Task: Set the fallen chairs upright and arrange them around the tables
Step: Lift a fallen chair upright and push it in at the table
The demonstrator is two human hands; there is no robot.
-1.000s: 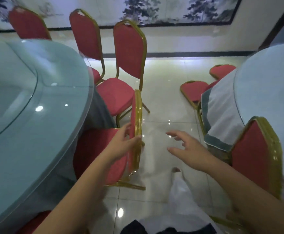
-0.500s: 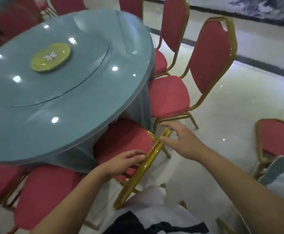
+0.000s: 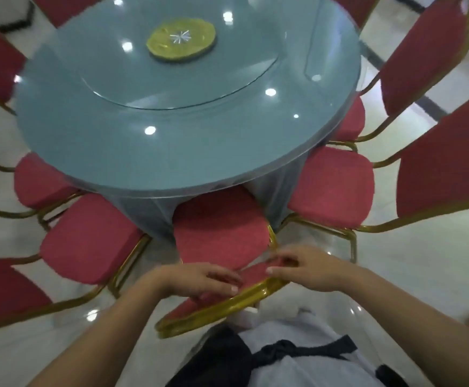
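Observation:
A red chair with a gold frame (image 3: 219,233) stands upright in front of me, its seat tucked partly under the round blue-grey table (image 3: 133,152). My left hand (image 3: 200,279) rests on the top of its backrest, fingers laid over the red pad. My right hand (image 3: 303,270) holds the gold top rail of the same backrest, fingers curled on it. Both hands sit close together at the rail.
Upright red chairs ring the table: one at the left (image 3: 88,241), another further left (image 3: 40,182), one at the right (image 3: 331,188) and one behind it (image 3: 426,54). A yellow-green disc (image 3: 181,40) lies on the glass turntable. Shiny tiled floor (image 3: 423,261) spreads right.
The view has swung left and down onto the table. The chair has turned to face the table with its seat under the edge, and both hands now sit on its backrest top.

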